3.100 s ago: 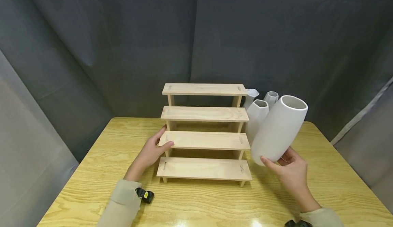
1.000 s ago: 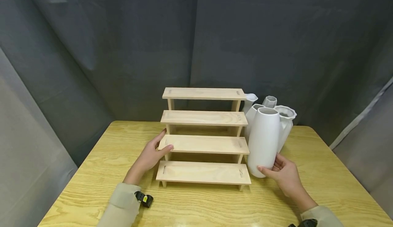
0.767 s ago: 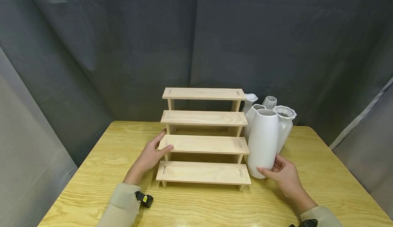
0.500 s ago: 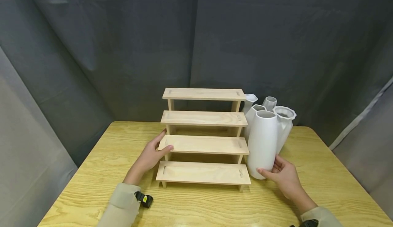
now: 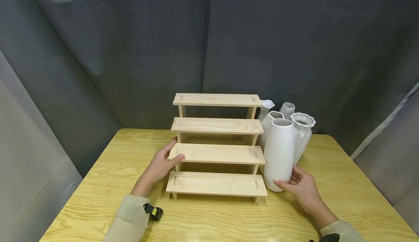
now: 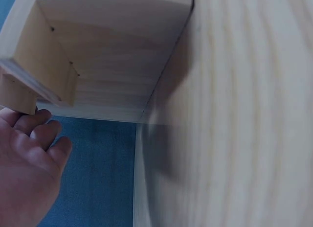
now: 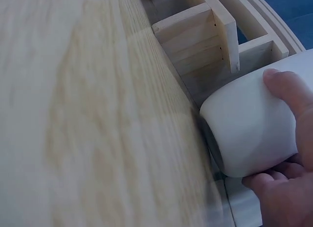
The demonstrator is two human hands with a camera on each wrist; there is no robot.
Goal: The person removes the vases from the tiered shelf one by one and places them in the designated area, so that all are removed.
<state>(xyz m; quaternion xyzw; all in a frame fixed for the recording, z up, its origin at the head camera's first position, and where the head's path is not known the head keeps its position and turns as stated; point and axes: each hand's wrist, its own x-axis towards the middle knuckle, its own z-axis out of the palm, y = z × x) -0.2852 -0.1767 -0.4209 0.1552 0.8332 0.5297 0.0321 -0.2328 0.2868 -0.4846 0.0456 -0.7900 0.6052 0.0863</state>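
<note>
A smooth, tall white vase (image 5: 279, 154) stands nearly upright at the right front side of a wooden stepped shelf (image 5: 217, 153). Low on this vase, my right hand (image 5: 304, 189) grips it, thumb in front and fingers round the far side. The right wrist view shows the vase's base (image 7: 234, 144) close to the tabletop; whether it bears fully there is hard to tell. My left hand (image 5: 158, 165) holds the shelf's left side, thumb over the second board from the bottom. Its curled fingers (image 6: 46, 134) show by the shelf's wood in the left wrist view.
Behind the held vase cluster a ruffled-rim white vase (image 5: 302, 134), an angular-mouthed one (image 5: 266, 125), a small faceted one (image 5: 287, 110) and a flared one (image 5: 266, 107), partly hidden. They stand on a yellow wood-grain table (image 5: 203, 220). A dark curtain (image 5: 147, 53) hangs behind.
The smooth vase, earlier raised and tilted, has come down and left to stand nearly upright, uncovering the ruffled-rim vase. Over the last second it has straightened slightly. My left hand stays on the shelf.
</note>
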